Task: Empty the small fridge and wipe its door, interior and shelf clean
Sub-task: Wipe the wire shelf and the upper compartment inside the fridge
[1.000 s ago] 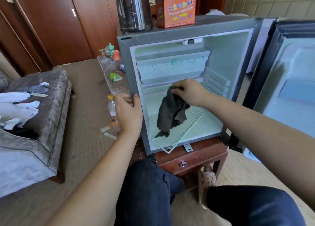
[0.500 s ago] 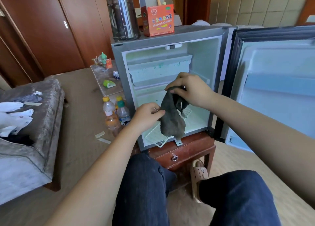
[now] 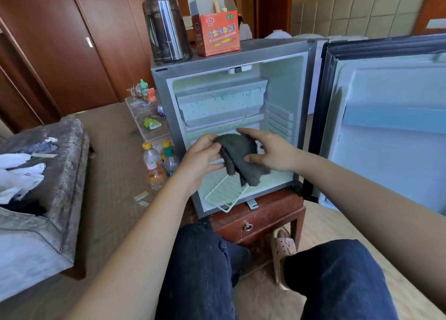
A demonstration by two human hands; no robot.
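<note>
The small grey fridge (image 3: 166, 97) stands on a wooden stand, its door (image 3: 386, 126) swung open to the right and its interior bare. A white wire shelf (image 3: 224, 194) lies tilted on the fridge floor, sticking out past the front edge. In front of the opening I hold a dark grey cloth (image 3: 241, 158) between both hands. My left hand (image 3: 200, 160) grips its left edge. My right hand (image 3: 268, 150) pinches its right side, thumb under and fingers over it.
Several drink bottles (image 3: 156, 165) stand on the floor left of the fridge, by a low side table (image 3: 142, 117) with small items. A glass jar (image 3: 166, 22) and an orange box (image 3: 218, 34) sit on top. A grey sofa (image 3: 48, 199) with clothes is at left.
My left hand left the fridge's front edge and took hold of the cloth. Both hands drew the cloth out of the interior and now hold it bunched before the opening.
</note>
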